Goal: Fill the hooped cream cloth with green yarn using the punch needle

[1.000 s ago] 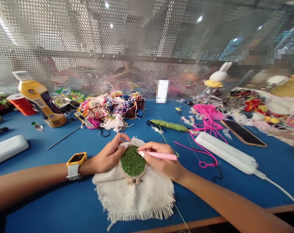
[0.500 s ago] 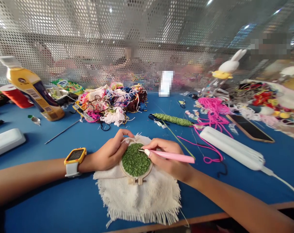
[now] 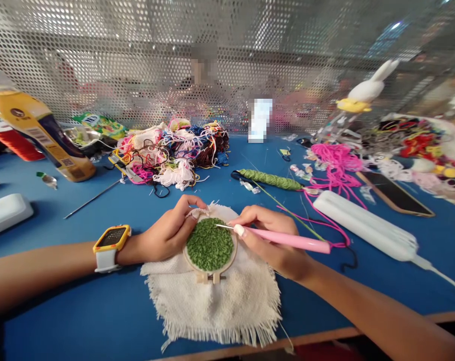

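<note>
A small wooden embroidery hoop [image 3: 190,261] holds cream, fringed cloth [image 3: 227,311], its inside filled with green looped stitches [image 3: 210,245]. My left hand [image 3: 167,233] grips the hoop's left edge, pinching the cloth at the top with thumb and finger. A pink-handled punch needle [image 3: 291,239] is held like a pen in my right hand [image 3: 272,235]. Its thin metal tip lies over the upper right part of the green loops; whether it touches them I cannot tell. Green yarn runs from the handle's back end up to a wound green yarn bundle [image 3: 272,179].
Beyond the hoop lies a heap of mixed yarn [image 3: 174,150]. At left are a yellow bottle [image 3: 42,133], a red thread spool [image 3: 18,143] and a long metal needle [image 3: 94,199]. Rightward are pink yarn [image 3: 338,163], a white corded device [image 3: 366,225] and a phone [image 3: 396,193].
The punch needle's handle has swung outward to the right and sits lower, more of it showing. My left hand stays on the hoop. The camera view has shifted slightly.
</note>
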Demonstrator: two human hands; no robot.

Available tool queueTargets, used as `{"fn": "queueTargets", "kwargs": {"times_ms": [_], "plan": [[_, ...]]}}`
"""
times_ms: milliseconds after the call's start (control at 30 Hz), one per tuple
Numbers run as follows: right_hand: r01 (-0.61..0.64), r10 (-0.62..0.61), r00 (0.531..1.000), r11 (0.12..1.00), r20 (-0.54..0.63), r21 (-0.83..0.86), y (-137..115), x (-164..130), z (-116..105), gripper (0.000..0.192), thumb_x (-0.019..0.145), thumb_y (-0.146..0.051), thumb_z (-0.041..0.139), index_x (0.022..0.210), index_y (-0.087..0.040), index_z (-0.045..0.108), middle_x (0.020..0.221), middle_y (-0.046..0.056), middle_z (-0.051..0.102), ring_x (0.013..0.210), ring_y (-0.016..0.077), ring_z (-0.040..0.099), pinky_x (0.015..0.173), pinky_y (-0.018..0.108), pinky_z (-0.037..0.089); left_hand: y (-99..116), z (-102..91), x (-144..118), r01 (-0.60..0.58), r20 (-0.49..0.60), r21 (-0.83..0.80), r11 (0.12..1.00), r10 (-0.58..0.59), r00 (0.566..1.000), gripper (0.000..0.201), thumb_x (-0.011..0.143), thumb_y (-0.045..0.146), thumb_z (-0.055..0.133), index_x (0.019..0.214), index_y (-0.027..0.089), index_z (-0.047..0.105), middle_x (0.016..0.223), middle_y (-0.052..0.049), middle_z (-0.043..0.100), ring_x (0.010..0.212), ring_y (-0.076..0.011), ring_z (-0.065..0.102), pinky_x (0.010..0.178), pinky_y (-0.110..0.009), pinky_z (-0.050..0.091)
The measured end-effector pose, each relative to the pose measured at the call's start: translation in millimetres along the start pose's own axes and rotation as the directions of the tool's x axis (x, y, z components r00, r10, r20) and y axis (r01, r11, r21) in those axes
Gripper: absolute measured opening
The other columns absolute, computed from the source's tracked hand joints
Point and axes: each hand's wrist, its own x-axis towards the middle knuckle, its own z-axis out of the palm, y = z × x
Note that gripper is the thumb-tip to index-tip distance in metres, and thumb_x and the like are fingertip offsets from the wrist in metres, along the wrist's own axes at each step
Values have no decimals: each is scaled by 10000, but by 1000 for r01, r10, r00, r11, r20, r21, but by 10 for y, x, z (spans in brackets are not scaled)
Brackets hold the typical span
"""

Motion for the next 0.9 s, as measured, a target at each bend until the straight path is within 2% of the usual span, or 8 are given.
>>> {"fn": "queueTargets", "kwargs": {"times_ms": [167,267,400,600,700,833,900], "plan": [[42,-40,998,997,39,-61,-26,8,12,113,844,-202,581,817,-142,673,695,20,654,610,90,577,542,200,443,23,-1,-2,-12,-9,57,998,12,1000,191,1015,273,287,1163,178,361,729,21,503,569,-89,431,537,-220,361],[119,-108,990,986,90,-119,-39,11,42,127,857,-164,546,837,-134,668,711,35,654,631,101,592,577,220,463,61,-9,-8,-32,-28,158,987,36,999,175,1005,231,292,1150,171,370,666,51,448,509,-78,391,498,-213,324],[215,-189,968,963,164,-160,-2,28,101,127,871,-150,542,919,-145,660,800,59,673,743,132,627,668,260,503,78,-19,-11,-110,-30,315,943,125,992,155,977,173,299,1116,165,368,645,67,417,455,-68,358,469,-211,296],[75,-43,971,989,236,-131,71,114,188,57,858,-186,612,860,-155,660,829,47,702,756,130,646,673,248,495,48,7,-5,-188,-9,390,901,207,978,130,967,159,297,1086,178,345,672,44,463,494,-94,416,507,-224,343],[69,-39,973,989,226,-128,58,124,205,63,846,-187,616,820,-146,656,786,43,689,724,129,631,655,249,483,57,17,-10,-215,-7,411,886,239,971,124,963,161,302,1077,184,343,745,12,508,540,-102,454,537,-233,376],[-2,13,974,999,226,-49,-4,97,144,126,857,-177,588,940,-160,681,867,42,709,732,113,639,658,230,497,74,13,-13,-210,-32,365,907,238,971,132,966,151,297,1086,178,346,786,1,519,550,-88,460,542,-225,392],[-16,25,968,999,250,-36,-33,77,101,136,842,-158,602,941,-172,694,881,39,716,760,114,654,679,224,506,77,12,-11,-199,-27,332,922,221,975,136,970,151,293,1094,172,346,772,5,516,545,-84,459,535,-220,393]]}}
